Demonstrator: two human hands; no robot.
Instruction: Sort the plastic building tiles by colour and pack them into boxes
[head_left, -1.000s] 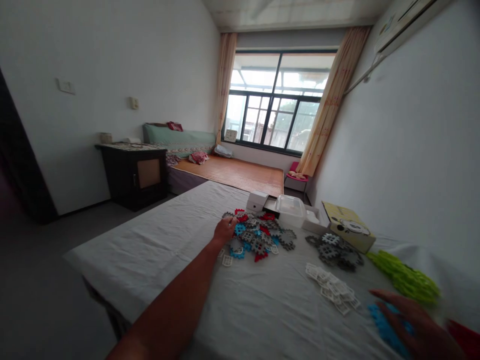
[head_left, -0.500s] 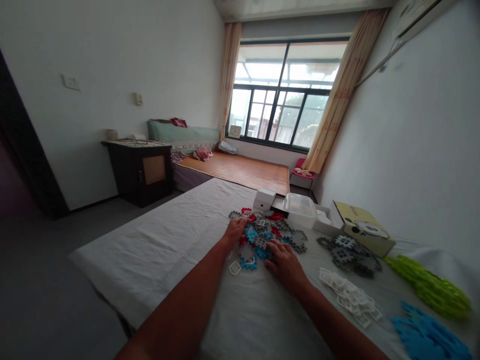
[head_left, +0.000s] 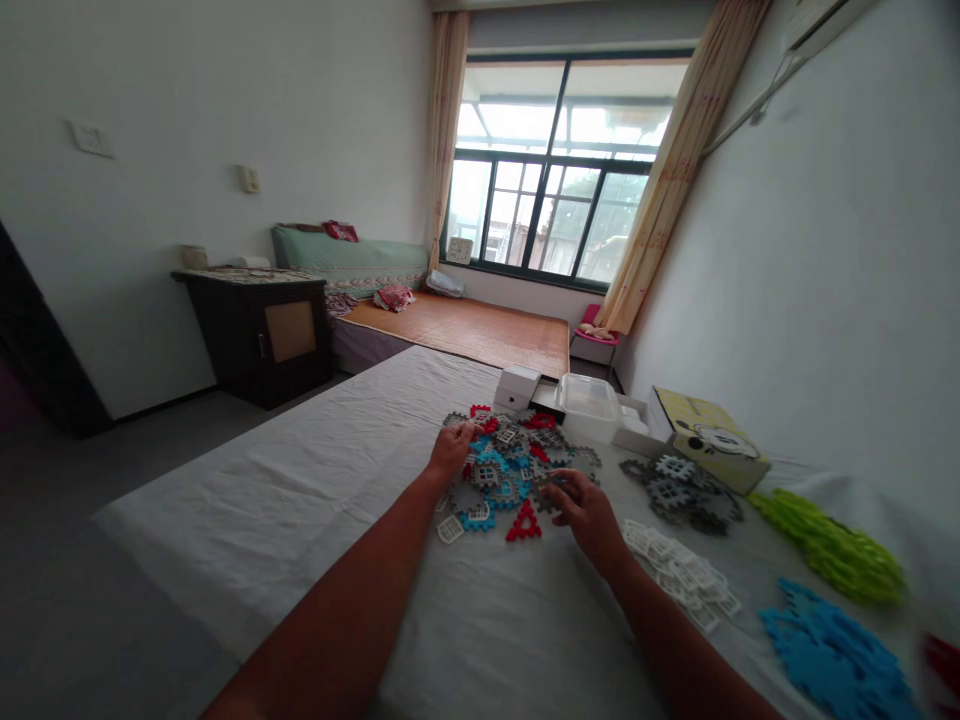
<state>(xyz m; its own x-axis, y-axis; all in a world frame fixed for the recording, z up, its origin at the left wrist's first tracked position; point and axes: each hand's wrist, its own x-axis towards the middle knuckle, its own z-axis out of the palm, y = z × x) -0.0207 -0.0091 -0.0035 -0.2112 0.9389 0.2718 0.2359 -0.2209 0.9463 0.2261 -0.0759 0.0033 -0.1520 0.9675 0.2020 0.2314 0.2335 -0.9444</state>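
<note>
A mixed pile of toothed plastic building pieces [head_left: 491, 470] in grey, blue, red and white lies on the white-covered table. My left hand [head_left: 452, 448] rests at the pile's left side, its fingers closed together by a red piece [head_left: 489, 426]; what they pinch, if anything, is hidden. On the right side, my right hand [head_left: 585, 510] has thumb and fingers curled around a grey toothed piece [head_left: 549, 488] at the pile's edge. Between the hands, in front of the pile, a red triangular piece [head_left: 523, 522] lies flat. A white window-shaped piece [head_left: 450, 529] lies close to my left wrist.
Sorted heaps sit to the right: grey pieces [head_left: 682, 495], white pieces [head_left: 679, 570], green pieces [head_left: 829, 545] and blue pieces [head_left: 832, 645]. Behind them stand a clear plastic tub [head_left: 589, 405], a small white box [head_left: 517, 385] and a yellow box [head_left: 709, 440].
My right hand has drawn back a little to the right, and the red triangular piece now shows in front of the pile. The camera view has shifted slightly. My left hand stays by the pile.
</note>
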